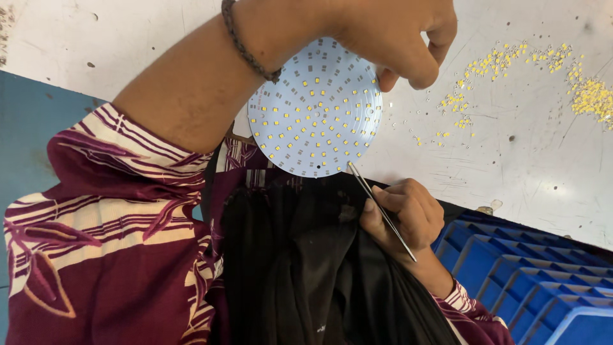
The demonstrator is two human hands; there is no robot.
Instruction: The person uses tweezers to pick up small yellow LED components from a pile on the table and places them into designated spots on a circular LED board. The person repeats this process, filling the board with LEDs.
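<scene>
My left hand (389,32) pinches the far edge of a round white circuit disc (316,108) dotted with many small yellow chips, and holds it tilted over the edge of the white table (511,166). A braided dark bracelet (246,45) circles that wrist. My right hand (405,220) grips thin metal tweezers (381,209), whose tip touches the disc's near rim. The right hand rests over a black cloth (306,275) on my lap.
Loose yellow chips (498,64) lie scattered on the scratched table to the right, with a denser heap (590,96) at the far right. Blue plastic bins (543,287) stand at the lower right. A blue surface (32,128) shows at the left.
</scene>
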